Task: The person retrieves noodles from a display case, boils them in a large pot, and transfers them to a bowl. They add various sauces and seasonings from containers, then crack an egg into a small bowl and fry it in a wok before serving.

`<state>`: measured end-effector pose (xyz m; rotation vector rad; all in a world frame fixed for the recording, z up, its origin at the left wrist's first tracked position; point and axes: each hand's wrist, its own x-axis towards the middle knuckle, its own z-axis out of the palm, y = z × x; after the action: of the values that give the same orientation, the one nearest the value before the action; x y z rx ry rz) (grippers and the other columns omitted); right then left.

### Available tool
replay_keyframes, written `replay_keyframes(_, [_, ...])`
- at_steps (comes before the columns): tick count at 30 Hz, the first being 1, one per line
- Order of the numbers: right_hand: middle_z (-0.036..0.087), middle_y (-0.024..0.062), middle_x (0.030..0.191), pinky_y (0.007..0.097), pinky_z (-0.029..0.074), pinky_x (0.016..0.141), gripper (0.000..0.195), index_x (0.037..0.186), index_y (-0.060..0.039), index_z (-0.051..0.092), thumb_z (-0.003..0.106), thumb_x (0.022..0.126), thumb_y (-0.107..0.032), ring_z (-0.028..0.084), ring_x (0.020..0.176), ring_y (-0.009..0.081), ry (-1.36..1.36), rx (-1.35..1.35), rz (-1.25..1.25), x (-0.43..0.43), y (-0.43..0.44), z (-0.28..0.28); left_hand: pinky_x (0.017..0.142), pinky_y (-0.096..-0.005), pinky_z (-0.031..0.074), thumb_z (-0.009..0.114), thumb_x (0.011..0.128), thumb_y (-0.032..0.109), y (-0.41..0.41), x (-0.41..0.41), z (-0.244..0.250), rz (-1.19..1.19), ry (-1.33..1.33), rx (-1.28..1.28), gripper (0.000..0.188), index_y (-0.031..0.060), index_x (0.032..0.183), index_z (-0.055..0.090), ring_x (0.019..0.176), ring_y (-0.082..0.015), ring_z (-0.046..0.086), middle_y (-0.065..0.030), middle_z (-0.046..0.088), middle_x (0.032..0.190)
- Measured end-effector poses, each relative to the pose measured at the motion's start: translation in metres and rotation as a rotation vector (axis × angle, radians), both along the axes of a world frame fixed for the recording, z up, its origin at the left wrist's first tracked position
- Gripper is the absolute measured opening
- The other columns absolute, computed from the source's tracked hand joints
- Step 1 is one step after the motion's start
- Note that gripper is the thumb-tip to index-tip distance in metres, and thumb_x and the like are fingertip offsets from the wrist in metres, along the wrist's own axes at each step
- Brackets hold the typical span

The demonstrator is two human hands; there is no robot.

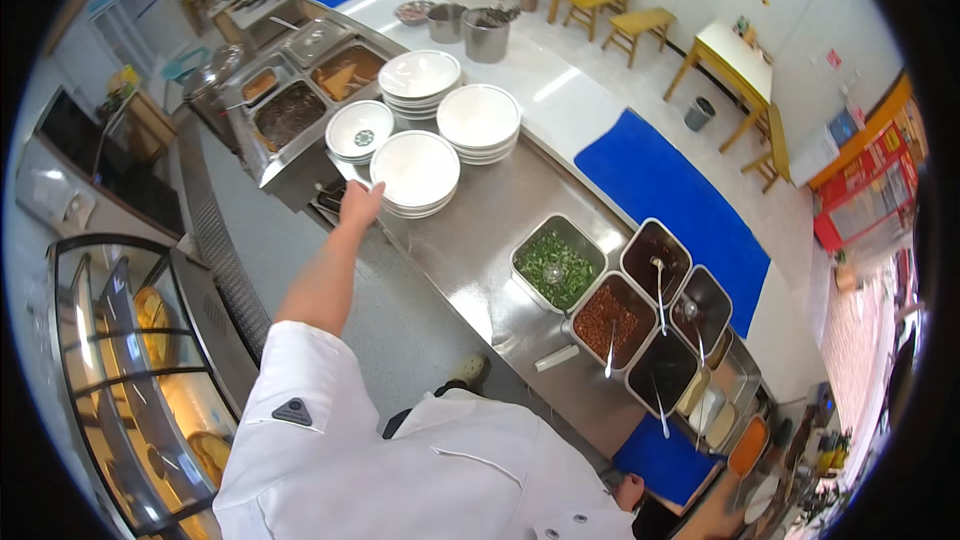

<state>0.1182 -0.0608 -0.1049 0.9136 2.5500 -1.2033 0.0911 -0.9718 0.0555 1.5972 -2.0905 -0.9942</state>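
Observation:
My left hand [362,202] is at the near left rim of a stack of white plates [415,169] on the steel counter; whether its fingers grip a plate cannot be told. Close around stand a stack of small white bowls with a green mark inside [360,129] and two more stacks of white dishes, one at the back [420,75] and one at the right [478,116]. My right hand [630,493] is low at the right, beside a blue mat [667,457], partly hidden by my white jacket; its fingers look bent, and nothing is plainly seen in it.
Steel containers hold chopped greens [555,266], a reddish-brown chopped food [606,319] and dark sauce [656,255], several with spoons. Trays of brown food in liquid [291,116] lie beyond the plates. A glass display case [135,360] stands at left; a long blue mat [675,202] covers the raised ledge.

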Motion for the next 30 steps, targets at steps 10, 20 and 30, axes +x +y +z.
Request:
replay_keyframes(10, [0.073, 0.0176, 0.088, 0.036, 0.053, 0.075, 0.032, 0.097, -0.0001, 0.074, 0.065, 0.081, -0.027, 0.069, 0.083, 0.0239, -0.324, 0.196, 0.429, 0.095, -0.064, -0.032, 0.097, -0.0411, 0.048, 0.074, 0.077, 0.042, -0.05, -0.039, 0.021, -0.222, -0.414, 0.0, 0.063, -0.001, 0.122, 0.059, 0.117, -0.032, 0.061, -0.0209, 0.065, 0.122])
replay_keyframes(20, [0.068, 0.011, 0.074, 0.0333, 0.05, 0.064, 0.028, 0.089, 0.0015, 0.071, 0.062, 0.084, -0.024, 0.064, 0.068, 0.0183, -0.282, -0.087, 0.289, 0.06, -0.183, 0.086, 0.054, -0.0351, 0.055, 0.065, 0.085, 0.022, -0.092, -0.041, 0.013, -0.26, 0.15, 0.429, 0.045, 0.0067, 0.127, 0.057, 0.074, -0.0196, 0.065, -0.0087, 0.066, 0.096])
replay_keyframes(30, [0.068, 0.0106, 0.083, 0.038, 0.052, 0.065, 0.027, 0.106, -0.0022, 0.065, 0.061, 0.09, -0.023, 0.066, 0.071, 0.0211, -0.103, 0.086, 0.071, 0.063, -0.14, 0.041, 0.101, -0.038, 0.046, 0.061, 0.097, 0.024, -0.082, 0.011, 0.048, -0.334, 0.628, 0.474, 0.059, -0.0012, 0.146, 0.038, 0.123, -0.0267, 0.053, -0.016, 0.048, 0.143])
